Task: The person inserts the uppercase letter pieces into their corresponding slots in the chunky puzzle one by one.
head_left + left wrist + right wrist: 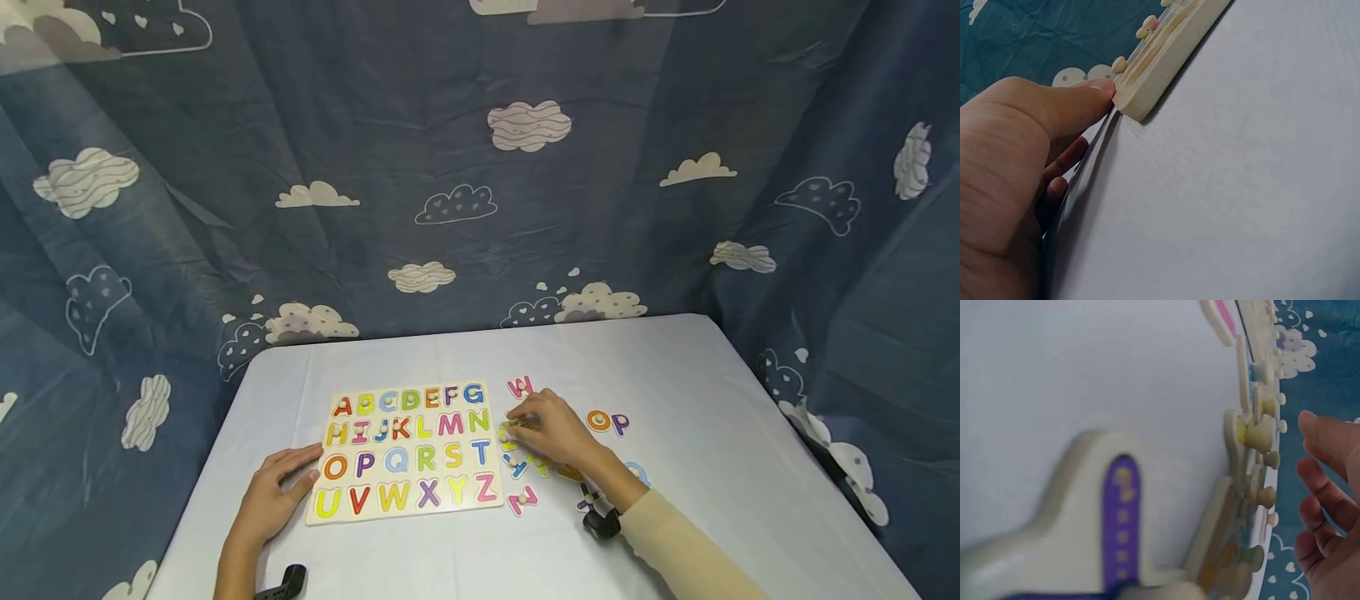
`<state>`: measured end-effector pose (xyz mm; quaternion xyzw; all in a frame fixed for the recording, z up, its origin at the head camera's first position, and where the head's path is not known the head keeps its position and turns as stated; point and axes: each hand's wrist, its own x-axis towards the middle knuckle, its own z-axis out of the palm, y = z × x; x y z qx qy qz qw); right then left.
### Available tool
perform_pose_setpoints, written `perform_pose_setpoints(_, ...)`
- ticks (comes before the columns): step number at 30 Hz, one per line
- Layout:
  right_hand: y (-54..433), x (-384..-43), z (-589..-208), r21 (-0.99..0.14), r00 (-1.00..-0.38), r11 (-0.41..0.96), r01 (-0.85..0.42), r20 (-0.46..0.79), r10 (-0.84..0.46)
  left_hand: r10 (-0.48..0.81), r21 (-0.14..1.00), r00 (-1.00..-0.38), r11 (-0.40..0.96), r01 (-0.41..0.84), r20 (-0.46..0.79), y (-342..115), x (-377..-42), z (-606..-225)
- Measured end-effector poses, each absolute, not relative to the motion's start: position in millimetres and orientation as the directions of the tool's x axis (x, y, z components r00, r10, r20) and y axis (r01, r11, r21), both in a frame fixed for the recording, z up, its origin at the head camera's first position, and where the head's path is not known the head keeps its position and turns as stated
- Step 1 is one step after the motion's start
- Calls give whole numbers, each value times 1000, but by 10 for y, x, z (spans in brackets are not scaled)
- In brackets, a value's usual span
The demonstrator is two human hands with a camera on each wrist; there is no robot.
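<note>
A wooden alphabet puzzle board (411, 511) lies on the table; knobbed letters sit in its upper rows. My left hand (272, 496) rests at the board's left edge, and in the left wrist view the thumb (1085, 100) touches its corner. Above loose letters just right of the board hovers my right hand (558, 432), its fingers (1325, 487) loosely bent with nothing visible between them. Near that hand lie a pink letter (520, 387), a blue letter (514, 466) and a pink Z-like letter (522, 500). Yellow pieces beneath the hand are partly hidden.
Farther right lie an orange O (598, 421) and a purple P (619, 424). A blue letter (637, 472) and a purple letter (1121, 519) are partly covered by the right arm or frame edge. A cloud-patterned dark curtain (465, 242) surrounds the white table (420, 558).
</note>
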<state>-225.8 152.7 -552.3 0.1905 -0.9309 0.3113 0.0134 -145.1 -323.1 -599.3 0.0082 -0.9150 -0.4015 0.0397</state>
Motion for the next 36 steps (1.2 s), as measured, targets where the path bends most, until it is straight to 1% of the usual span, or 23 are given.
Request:
perform_pose_setpoints(7, 1525, -2244, -5611, -585, -888, 689, -428, 129, -442, -41, 738, -996, 674, 29, 77, -3230, -1448, -6018)
perform_pose_setpoints(11, 1518, -2234, -5645, -576, -876, 685, -446, 124, -466, -37, 734, -995, 678, 40, 89, -3223, -1447, -6033)
perform_pose_setpoints(20, 1498, -2253, -5658, -556, -876, 699, -450, 125, -465, -11, 719, -991, 689, 88, 132, -3244, -1459, -6034)
perform_pose_setpoints(27, 1462, -2283, -5583, -566, -877, 687, -455, 152, -456, -23, 720, -992, 690, 74, 123, -3240, -1450, -6010)
perform_pose_setpoints(32, 1409, -2323, -5496, -584, -890, 685, -435, 166, -425, -26, 725, -993, 685, 66, 116, -3235, -1450, -6005)
perform_pose_setpoints(36, 1350, -2351, -5423, -579, -886, 680, -450, 193, -422, -29, 731, -994, 680, 60, 108, -3233, -1457, -6013)
